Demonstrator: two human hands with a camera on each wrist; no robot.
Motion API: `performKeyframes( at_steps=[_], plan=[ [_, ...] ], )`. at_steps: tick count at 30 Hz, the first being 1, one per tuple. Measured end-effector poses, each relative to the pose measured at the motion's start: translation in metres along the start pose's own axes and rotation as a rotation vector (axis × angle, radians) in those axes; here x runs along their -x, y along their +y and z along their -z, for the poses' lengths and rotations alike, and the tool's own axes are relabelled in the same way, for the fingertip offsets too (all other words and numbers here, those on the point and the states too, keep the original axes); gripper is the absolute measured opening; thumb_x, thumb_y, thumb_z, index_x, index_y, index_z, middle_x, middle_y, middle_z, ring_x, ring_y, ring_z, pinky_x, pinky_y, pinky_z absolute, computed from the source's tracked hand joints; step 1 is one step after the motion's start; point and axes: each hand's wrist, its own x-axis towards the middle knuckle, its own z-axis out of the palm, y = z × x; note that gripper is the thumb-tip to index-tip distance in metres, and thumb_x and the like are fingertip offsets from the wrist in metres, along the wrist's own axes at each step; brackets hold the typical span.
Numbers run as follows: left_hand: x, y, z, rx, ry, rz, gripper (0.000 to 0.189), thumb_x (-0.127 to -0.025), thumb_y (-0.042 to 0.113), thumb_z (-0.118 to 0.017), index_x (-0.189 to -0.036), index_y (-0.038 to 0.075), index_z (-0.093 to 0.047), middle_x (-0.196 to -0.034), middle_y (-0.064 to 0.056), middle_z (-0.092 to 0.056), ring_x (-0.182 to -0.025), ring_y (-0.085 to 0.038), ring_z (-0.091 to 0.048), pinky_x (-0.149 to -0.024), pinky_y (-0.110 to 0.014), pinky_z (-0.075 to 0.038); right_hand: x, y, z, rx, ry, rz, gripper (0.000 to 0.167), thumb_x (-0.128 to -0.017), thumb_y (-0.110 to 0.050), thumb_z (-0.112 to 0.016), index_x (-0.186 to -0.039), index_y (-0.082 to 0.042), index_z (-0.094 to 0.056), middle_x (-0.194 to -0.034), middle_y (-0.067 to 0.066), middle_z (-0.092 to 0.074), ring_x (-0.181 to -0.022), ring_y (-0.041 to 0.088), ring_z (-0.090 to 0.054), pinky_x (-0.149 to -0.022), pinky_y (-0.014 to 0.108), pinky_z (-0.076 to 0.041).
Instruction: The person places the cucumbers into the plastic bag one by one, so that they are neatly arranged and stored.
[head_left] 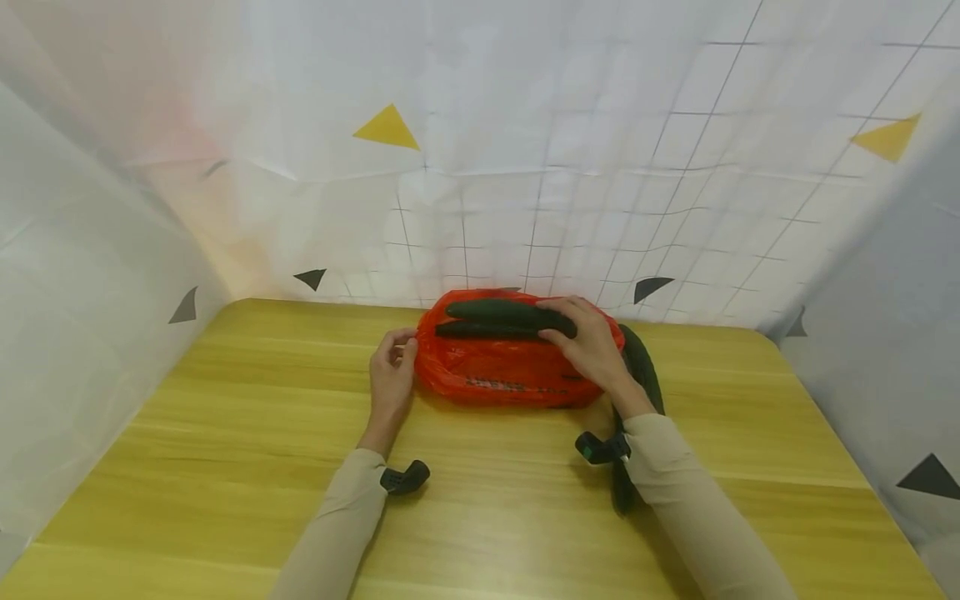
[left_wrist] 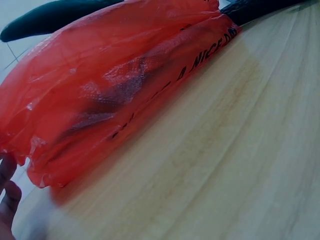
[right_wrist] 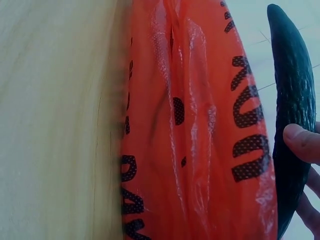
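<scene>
An open red plastic bag [head_left: 517,367] with black lettering lies on the table. My left hand [head_left: 392,371] pinches the bag's left rim; in the left wrist view only its fingertips [left_wrist: 9,200] show, beside the bag's edge. With thumb and fingers, my right hand [head_left: 592,346] grips a dark green cucumber [head_left: 495,312] over the bag's opening. A second long dark green shape [head_left: 483,332] runs just below it, perhaps another cucumber. The right wrist view shows the held cucumber [right_wrist: 292,85] tilted beside the bag [right_wrist: 200,125], the thumb pressed on its side.
Another cucumber [head_left: 641,362] lies right of the bag, partly under my right forearm. A dark green end [head_left: 622,490] shows below the right wrist camera [head_left: 600,448]. The wooden table [head_left: 225,433] meets white sheeting [head_left: 487,208] behind the bag.
</scene>
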Motion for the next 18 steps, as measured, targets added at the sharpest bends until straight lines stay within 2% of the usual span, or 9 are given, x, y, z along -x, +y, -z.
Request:
performKeyframes(
  at_steps=[9, 18],
  plan=[
    [-0.001, 0.001, 0.001, 0.009, 0.001, -0.005, 0.024, -0.095, 0.013, -0.055, -0.113, 0.000, -0.062, -0.106, -0.015, -0.061, -0.078, -0.014, -0.052, -0.064, -0.018, -0.044, -0.003, 0.001, -0.008, -0.019, -0.022, -0.032, 0.040, -0.078, -0.014, -0.077, -0.116, -0.016, -0.065, -0.116, 0.001, -0.066, -0.114, 0.019, -0.056, -0.099, 0.040, -0.042],
    [0.001, 0.002, 0.001, -0.014, 0.001, 0.022, 0.023, -0.095, 0.015, -0.054, -0.114, 0.004, -0.062, -0.106, -0.012, -0.061, -0.079, -0.015, -0.052, -0.065, -0.020, -0.045, -0.001, 0.004, -0.018, -0.003, -0.090, -0.069, 0.037, -0.080, -0.015, -0.075, -0.116, -0.017, -0.065, -0.116, 0.001, -0.065, -0.114, 0.021, -0.056, -0.100, 0.042, -0.043]
  ],
)
